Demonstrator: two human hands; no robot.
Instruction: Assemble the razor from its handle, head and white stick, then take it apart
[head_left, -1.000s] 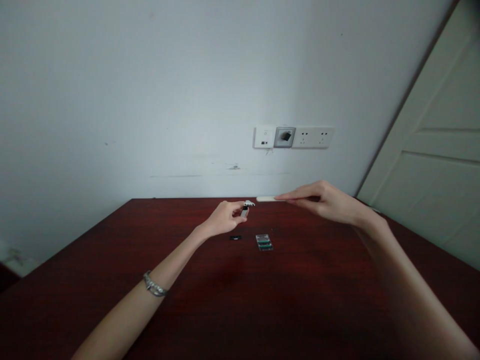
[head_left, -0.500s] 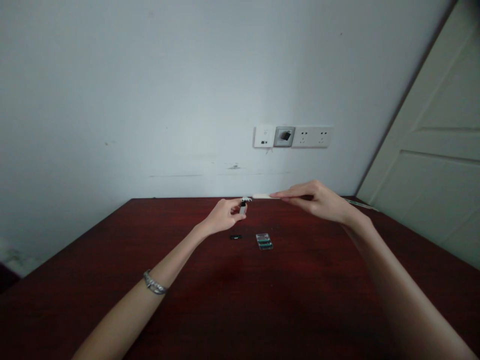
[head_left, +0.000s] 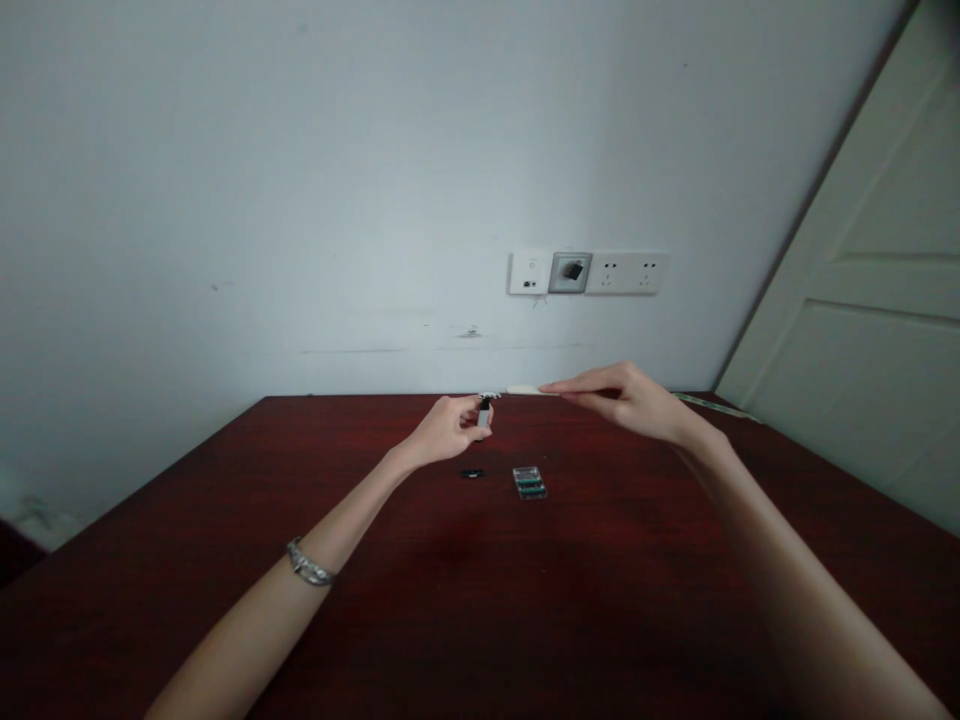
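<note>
The work looks partway through: both things in use are already off the surface (head_left: 390,620), the left hand (head_left: 442,430) pinching a small grey-and-black tool (head_left: 484,416) upright by its body, the right hand (head_left: 646,402) pinching a flat white stick (head_left: 523,389) between thumb and fingers, held level. The stick's free tip is just beside the tool's pale head (head_left: 489,396), with a slight gap seemingly between them. Not yet taken up are a small black piece (head_left: 472,474) and a clear case (head_left: 529,483) with teal contents, lying below the hands; what remains to be done with them cannot be told. The surface is dark reddish wood, backed by a scuffed pale wall (head_left: 300,200) with a row of sockets (head_left: 626,274), a panelled door (head_left: 870,380) standing at the right
</note>
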